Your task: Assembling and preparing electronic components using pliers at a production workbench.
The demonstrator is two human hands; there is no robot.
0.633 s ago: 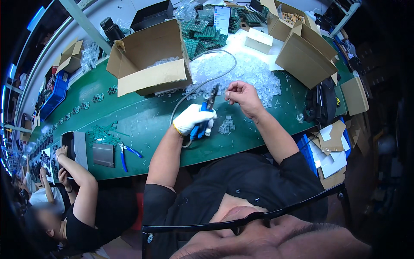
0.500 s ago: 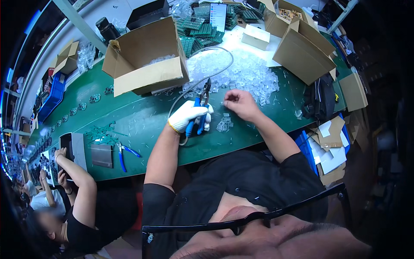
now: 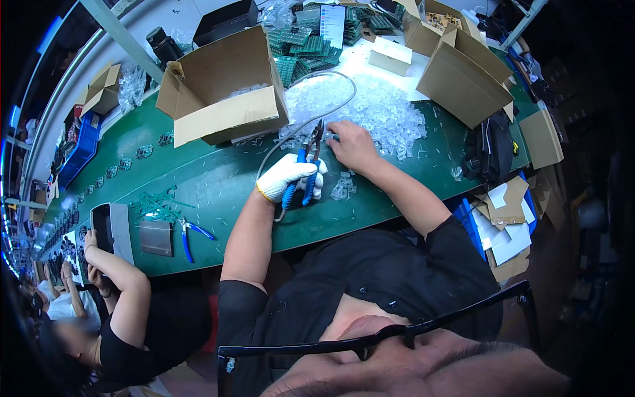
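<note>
My left hand (image 3: 286,176), in a white glove, is wrapped around blue-handled cutting pliers (image 3: 315,142) with their jaws pointing away from me. A grey cable (image 3: 344,100) loops over the bench and runs down beside the handles. Bare, my right hand (image 3: 354,147) has its fingertips together right beside the jaws; what they pinch is too small to make out. Just beyond lies a wide heap of small clear plastic pieces (image 3: 380,109). Below the right hand is a little cluster of clear pieces (image 3: 344,186) on the green bench mat (image 3: 218,172).
An open cardboard box (image 3: 228,122) stands left of the heap, another carton (image 3: 463,83) right of it. Green circuit boards (image 3: 307,46), a phone (image 3: 332,26) and a white box (image 3: 390,56) are behind. Other blue-handled pliers (image 3: 188,241) lie left; a co-worker (image 3: 126,284) sits there.
My right hand has moved left and away from me, up to the plier jaws. My left hand and the pliers have stayed nearly in place.
</note>
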